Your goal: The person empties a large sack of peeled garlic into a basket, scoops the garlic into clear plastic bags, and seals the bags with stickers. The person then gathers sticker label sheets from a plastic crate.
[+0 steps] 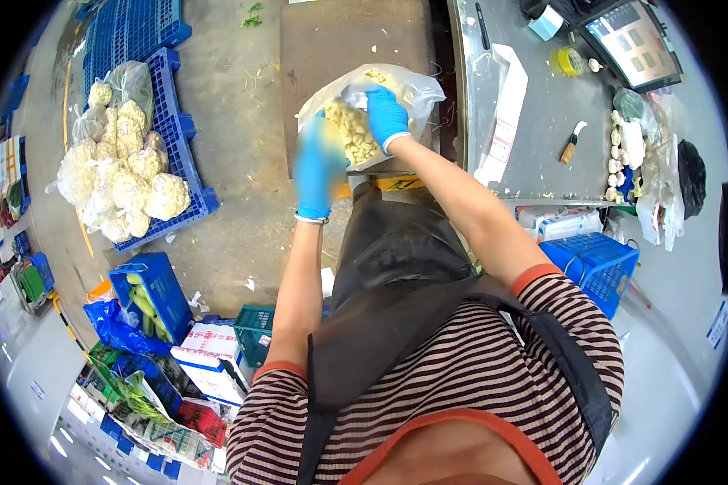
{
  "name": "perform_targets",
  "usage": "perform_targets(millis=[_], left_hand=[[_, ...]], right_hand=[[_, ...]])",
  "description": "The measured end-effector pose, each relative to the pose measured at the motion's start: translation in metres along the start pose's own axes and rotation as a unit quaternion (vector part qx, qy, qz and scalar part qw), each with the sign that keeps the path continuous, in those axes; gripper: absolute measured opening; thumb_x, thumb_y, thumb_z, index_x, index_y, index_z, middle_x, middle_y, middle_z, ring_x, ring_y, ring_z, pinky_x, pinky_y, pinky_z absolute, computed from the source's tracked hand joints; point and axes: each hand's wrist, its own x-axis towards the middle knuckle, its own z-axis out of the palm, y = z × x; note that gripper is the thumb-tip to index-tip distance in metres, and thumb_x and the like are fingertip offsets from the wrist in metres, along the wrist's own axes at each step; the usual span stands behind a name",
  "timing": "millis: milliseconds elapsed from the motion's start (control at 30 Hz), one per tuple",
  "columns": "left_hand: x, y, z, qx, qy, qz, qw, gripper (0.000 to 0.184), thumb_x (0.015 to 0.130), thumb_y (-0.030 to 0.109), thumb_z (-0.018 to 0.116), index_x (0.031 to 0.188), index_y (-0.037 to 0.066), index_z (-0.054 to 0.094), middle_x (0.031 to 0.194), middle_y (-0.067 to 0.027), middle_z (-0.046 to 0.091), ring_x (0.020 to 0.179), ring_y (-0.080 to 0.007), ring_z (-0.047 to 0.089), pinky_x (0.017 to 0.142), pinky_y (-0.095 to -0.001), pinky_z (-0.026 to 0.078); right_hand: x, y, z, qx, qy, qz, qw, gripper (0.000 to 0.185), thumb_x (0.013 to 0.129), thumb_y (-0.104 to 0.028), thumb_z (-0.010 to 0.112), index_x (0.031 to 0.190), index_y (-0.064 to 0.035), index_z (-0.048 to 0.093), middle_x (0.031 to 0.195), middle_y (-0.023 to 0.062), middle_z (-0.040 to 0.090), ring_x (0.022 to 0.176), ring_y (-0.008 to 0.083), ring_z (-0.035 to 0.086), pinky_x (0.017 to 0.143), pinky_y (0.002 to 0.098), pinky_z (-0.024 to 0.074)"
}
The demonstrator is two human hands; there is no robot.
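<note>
A clear plastic bag [419, 87] full of pale, peeled garlic cloves [356, 133] lies open on a brown board [315, 48] in front of me. Over the right part of the bag's mouth is my right hand [387, 117] in a blue glove, its fingers bent together. Beside its fingertips shows a greyish, shiny patch [353, 97]; I cannot make out whether it is a tool or folded plastic. My left hand [315, 174], also gloved in blue, is at the bag's left near edge. Motion blur smears its fingers.
A metal table [534, 121] on the right holds a wooden-handled knife [573, 144], yellow tape [568, 61], a screen [632, 44] and garlic bulbs [615, 158]. Bagged pale produce [125, 162] sits on a blue pallet [178, 121] at left. Blue crates [158, 283] stand nearby.
</note>
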Motion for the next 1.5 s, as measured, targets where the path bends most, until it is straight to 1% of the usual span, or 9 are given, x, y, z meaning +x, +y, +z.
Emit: perform_targets(millis=[167, 300, 467, 600, 1033, 1067, 1167, 1233, 1500], left_hand=[[0.027, 0.01, -0.013, -0.42, 0.034, -0.341, 0.841, 0.044, 0.095, 0.032, 0.053, 0.126, 0.0, 0.051, 0.094, -0.0071, 0.061, 0.088, -0.0173, 0.062, 0.077, -0.0276, 0.052], [0.015, 0.023, -0.01, -0.407, 0.061, -0.292, 0.863, 0.043, 0.096, 0.035, 0.052, 0.124, 0.003, 0.055, 0.103, -0.0062, 0.064, 0.088, -0.0149, 0.062, 0.075, -0.0289, 0.052], [-0.002, 0.004, -0.002, -0.344, 0.115, -0.317, 0.876, 0.041, 0.096, 0.034, 0.051, 0.122, 0.004, 0.056, 0.108, -0.0027, 0.061, 0.09, -0.011, 0.057, 0.077, -0.0256, 0.047], [-0.018, -0.009, 0.002, -0.216, 0.214, -0.265, 0.915, 0.032, 0.095, 0.032, 0.052, 0.107, 0.004, 0.06, 0.092, 0.0013, 0.057, 0.08, -0.0084, 0.051, 0.073, -0.0251, 0.045], [-0.032, 0.046, 0.059, 0.183, 0.318, -0.217, 0.905, 0.064, 0.084, 0.035, 0.061, 0.124, -0.013, 0.048, 0.12, -0.0318, 0.054, 0.109, -0.0396, 0.056, 0.092, -0.0446, 0.045], [-0.035, 0.051, 0.065, 0.195, 0.322, -0.207, 0.903, 0.067, 0.083, 0.036, 0.062, 0.124, -0.014, 0.048, 0.12, -0.0325, 0.054, 0.109, -0.0412, 0.055, 0.092, -0.0454, 0.044], [-0.043, 0.05, 0.075, 0.24, 0.302, -0.178, 0.905, 0.063, 0.081, 0.036, 0.063, 0.119, -0.014, 0.053, 0.115, -0.0337, 0.057, 0.104, -0.0438, 0.057, 0.09, -0.0456, 0.044], [-0.044, 0.039, 0.07, 0.257, 0.272, -0.189, 0.908, 0.061, 0.081, 0.036, 0.064, 0.114, -0.015, 0.055, 0.11, -0.0334, 0.059, 0.101, -0.044, 0.058, 0.089, -0.0449, 0.045], [-0.07, 0.046, 0.069, 0.277, 0.243, -0.197, 0.909, 0.049, 0.081, 0.021, 0.064, 0.115, -0.013, 0.055, 0.111, -0.0246, 0.062, 0.096, -0.0295, 0.061, 0.085, -0.0367, 0.047]], right_hand=[[0.0, -0.016, -0.034, -0.055, 0.231, -0.226, 0.945, 0.049, 0.076, 0.007, 0.049, 0.123, -0.0067, 0.053, 0.127, 0.0143, 0.051, 0.116, 0.0328, 0.05, 0.092, 0.0385, 0.0468], [-0.064, -0.012, -0.105, 0.116, 0.247, -0.266, 0.924, 0.055, 0.076, 0.009, 0.048, 0.129, -0.0064, 0.05, 0.126, 0.0156, 0.054, 0.116, 0.0356, 0.052, 0.096, 0.0378, 0.0447], [-0.144, 0.066, -0.185, 0.32, 0.249, -0.075, 0.911, 0.056, 0.076, 0.008, 0.046, 0.131, -0.0034, 0.048, 0.118, 0.0133, 0.057, 0.108, 0.0237, 0.057, 0.09, 0.0343, 0.0481], [-0.236, 0.199, -0.245, 0.675, 0.294, 0.111, 0.667, 0.031, 0.079, -0.008, 0.06, 0.109, 0.0005, 0.058, 0.093, 0.0067, 0.059, 0.088, 0.0178, 0.059, 0.081, 0.0327, 0.0498], [-0.656, 0.647, -0.219, 0.666, 0.552, 0.322, 0.385, 0.063, 0.08, -0.026, 0.071, 0.132, -0.0028, 0.044, 0.129, 0.0144, 0.052, 0.108, 0.0249, 0.055, 0.095, 0.0373, 0.0428], [-0.674, 0.677, -0.191, 0.595, 0.508, 0.342, 0.52, 0.068, 0.08, -0.028, 0.071, 0.136, -0.0057, 0.039, 0.132, 0.0133, 0.049, 0.112, 0.0253, 0.052, 0.097, 0.0377, 0.0412], [-0.645, 0.663, -0.169, 0.637, 0.386, 0.5, 0.441, 0.088, 0.076, -0.057, 0.068, 0.145, -0.0167, 0.029, 0.134, 0.0108, 0.048, 0.123, 0.0329, 0.039, 0.095, 0.0547, 0.037], [-0.623, 0.701, -0.133, 0.555, -0.007, 0.585, 0.592, 0.093, 0.073, -0.065, 0.066, 0.145, -0.0175, 0.03, 0.133, 0.0099, 0.049, 0.12, 0.0343, 0.04, 0.091, 0.061, 0.0356], [-0.546, 0.712, -0.037, 0.532, 0.218, 0.379, 0.725, 0.045, 0.085, -0.021, 0.066, 0.124, -0.0094, 0.049, 0.11, 0.0081, 0.056, 0.089, 0.0189, 0.056, 0.078, 0.0331, 0.0475]])
